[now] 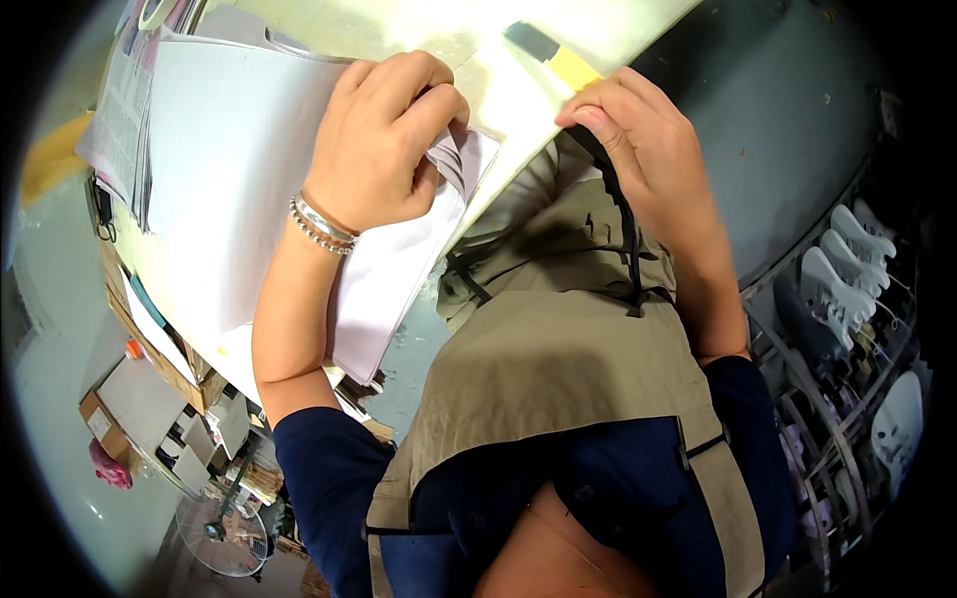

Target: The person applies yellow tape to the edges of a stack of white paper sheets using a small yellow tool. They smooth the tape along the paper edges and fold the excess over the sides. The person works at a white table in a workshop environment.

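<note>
My left hand [384, 140], with a beaded bracelet and a silver bangle at the wrist, curls its fingers round the folded-up edge of several paper sheets [449, 164]. Under that wrist more pale sheets [374, 289] lie at the table's edge. A big white sheet [234, 149] bulges upward to the left of the hand. My right hand [638, 135] is closed in a pinch by the table's near edge. Just beyond its fingers lies a flat tool with a yellow part and a dark grey end [533, 42]. A black strip [623, 214] on my khaki apron reaches up to the fingertips; what they pinch is hidden.
The pale table [449, 30] runs away from me, with a stack of printed sheets [125, 149] and a tape roll [155, 12] at its far left. A fan [221, 533] stands at lower left. A rack of white plastic parts [837, 274] is at right.
</note>
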Demonstrator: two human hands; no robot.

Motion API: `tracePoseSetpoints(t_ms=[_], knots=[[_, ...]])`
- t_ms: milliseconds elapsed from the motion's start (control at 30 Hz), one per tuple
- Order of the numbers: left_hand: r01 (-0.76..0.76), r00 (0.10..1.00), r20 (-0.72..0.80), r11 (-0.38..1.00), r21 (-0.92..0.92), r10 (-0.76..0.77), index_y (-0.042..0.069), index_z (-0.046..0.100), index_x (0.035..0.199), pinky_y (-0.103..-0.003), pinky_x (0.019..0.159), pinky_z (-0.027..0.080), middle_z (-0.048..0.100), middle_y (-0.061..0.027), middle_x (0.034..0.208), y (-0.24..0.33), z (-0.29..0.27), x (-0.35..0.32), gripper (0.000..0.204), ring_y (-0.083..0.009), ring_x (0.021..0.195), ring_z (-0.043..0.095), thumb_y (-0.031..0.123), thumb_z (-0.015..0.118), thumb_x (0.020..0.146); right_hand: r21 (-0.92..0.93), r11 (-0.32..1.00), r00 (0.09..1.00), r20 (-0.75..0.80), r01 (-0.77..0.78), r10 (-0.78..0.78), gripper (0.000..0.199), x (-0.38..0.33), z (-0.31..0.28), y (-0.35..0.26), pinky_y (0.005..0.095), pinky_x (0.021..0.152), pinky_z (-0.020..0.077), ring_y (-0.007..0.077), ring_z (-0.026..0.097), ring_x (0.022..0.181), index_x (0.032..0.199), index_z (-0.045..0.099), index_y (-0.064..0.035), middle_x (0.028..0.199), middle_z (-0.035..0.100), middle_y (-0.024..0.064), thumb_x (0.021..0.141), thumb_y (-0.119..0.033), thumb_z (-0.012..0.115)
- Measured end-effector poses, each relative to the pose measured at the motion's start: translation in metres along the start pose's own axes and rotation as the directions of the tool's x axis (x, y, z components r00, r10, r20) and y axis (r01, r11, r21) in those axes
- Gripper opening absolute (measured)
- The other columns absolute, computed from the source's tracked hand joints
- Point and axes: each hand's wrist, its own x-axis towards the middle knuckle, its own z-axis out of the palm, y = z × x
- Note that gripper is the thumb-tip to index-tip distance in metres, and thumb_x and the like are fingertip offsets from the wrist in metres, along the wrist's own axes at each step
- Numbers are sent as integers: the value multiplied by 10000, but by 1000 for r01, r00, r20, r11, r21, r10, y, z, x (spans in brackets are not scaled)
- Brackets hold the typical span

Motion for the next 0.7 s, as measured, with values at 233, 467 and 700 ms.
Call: tracePoseSetpoints(t_ms=[233, 467, 700], knots=[[87, 988, 133, 995, -58, -78, 93, 562, 787, -338, 765, 374, 539, -59, 838, 1, -1, 7, 358, -300, 822, 498, 7, 491, 447, 323, 904, 960, 85, -281, 268, 194, -2, -7, 0, 285, 622, 452, 155, 570, 654, 1110, 669, -66, 741, 610, 85, 962, -147, 573], [51, 993, 113, 997, -62, -43, 92, 558, 778, -331, 742, 357, 537, -52, 822, 1, 0, 5, 355, -288, 818, 498, -7, 479, 447, 412, 884, 975, 109, -220, 192, 211, 3, -18, 8, 221, 547, 374, 54, 481, 603, 1046, 689, -16, 680, 563, 5, 961, -174, 578], [29, 997, 76, 996, -88, -23, 94, 570, 781, -333, 734, 355, 543, -45, 815, -1, 2, 3, 368, -282, 807, 498, -11, 471, 443, 337, 919, 971, 187, -206, 150, 224, 16, -23, 5, 238, 531, 351, 61, 442, 589, 1002, 688, 8, 663, 560, 15, 957, -177, 570]])
